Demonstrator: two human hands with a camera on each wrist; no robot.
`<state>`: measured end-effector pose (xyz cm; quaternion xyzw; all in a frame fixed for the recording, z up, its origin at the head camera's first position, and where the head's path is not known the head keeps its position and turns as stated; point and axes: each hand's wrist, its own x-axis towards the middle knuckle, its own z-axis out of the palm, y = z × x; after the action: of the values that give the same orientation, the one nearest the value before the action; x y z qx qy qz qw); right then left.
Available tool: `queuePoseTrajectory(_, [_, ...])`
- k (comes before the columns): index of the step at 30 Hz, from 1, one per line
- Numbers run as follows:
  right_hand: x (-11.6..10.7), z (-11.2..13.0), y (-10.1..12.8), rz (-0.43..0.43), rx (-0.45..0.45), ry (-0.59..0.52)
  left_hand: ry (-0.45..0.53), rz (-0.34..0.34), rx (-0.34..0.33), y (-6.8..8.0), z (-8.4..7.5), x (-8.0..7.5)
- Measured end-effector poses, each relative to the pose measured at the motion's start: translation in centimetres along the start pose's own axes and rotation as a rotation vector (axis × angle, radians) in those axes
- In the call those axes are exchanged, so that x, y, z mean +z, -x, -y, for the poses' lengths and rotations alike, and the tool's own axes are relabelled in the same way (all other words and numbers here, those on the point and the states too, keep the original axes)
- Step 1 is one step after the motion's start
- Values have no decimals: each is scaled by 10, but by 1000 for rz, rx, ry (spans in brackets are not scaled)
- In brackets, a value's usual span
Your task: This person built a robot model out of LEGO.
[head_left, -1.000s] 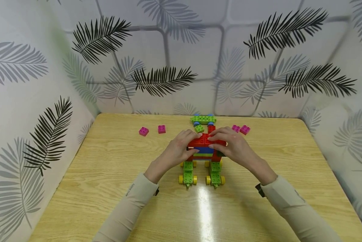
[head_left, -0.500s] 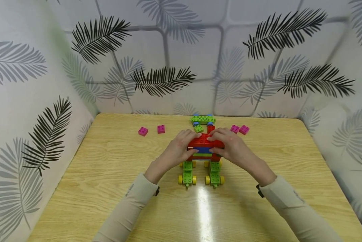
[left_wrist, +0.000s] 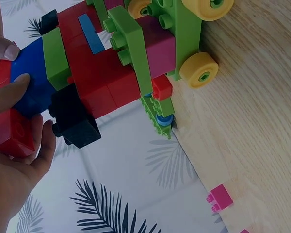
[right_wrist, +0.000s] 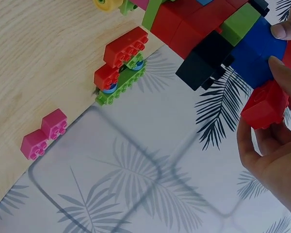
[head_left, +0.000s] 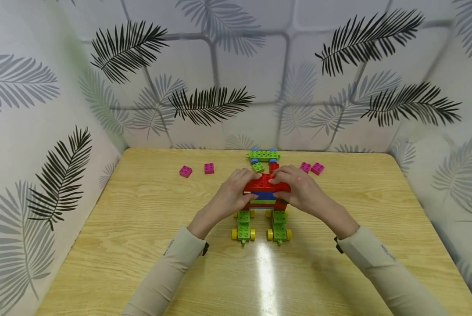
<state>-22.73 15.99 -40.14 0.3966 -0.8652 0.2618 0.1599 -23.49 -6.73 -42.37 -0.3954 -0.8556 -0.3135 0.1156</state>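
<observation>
Both hands were on the brick model [head_left: 266, 197], which stood near the middle of the wooden table [head_left: 141, 228]. The left hand [head_left: 231, 195] held its left side, the fingers curled over the red top layer and the thumb against the blue layer, as the left wrist view showed. The right hand [head_left: 301, 189] gripped the right side in the same way, with the fingertips [right_wrist: 282, 29] on the blue brick and the thumb near the red brick [right_wrist: 265, 104] on top. The 2 hands almost met over the top of the model.

The model had red, blue and green layers and a black brick [left_wrist: 72, 119] at its side. It rested on 2 green wheel bases [head_left: 243, 228] with yellow wheels [left_wrist: 199, 70].

Behind it, close to the far edge, lay a green plate with blue wheels [head_left: 262, 154], with a small green brick [head_left: 258, 166] just beside it. 2 pink bricks [head_left: 196, 169] lay to the left and 2 more pink bricks [head_left: 312, 167] to the right, touching each other.
</observation>
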Motion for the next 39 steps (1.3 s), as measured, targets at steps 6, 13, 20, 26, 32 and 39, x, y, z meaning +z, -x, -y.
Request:
queuePoseTrajectory(6, [1,-1,1,19,16,-22,13,18,-27,0,0,0])
queuePoseTrajectory(13, [1,1,5,19,55,-48,-5,39,-41,-1,-2,0])
queuePoseTrajectory(20, [3,2,7,18,69,-42,-22,25,-51,-1,-4,1])
queuePoseTrajectory(26, [5,1,6,-13,48,-30,-58,-11,-49,-3,-6,2])
queuePoseTrajectory(32, [6,0,6,-9,46,-29,-74,-38,-77,-3,-8,3])
queuePoseTrajectory(39, [6,-1,5,-14,34,-30,-86,-42,-80,-3,-7,4])
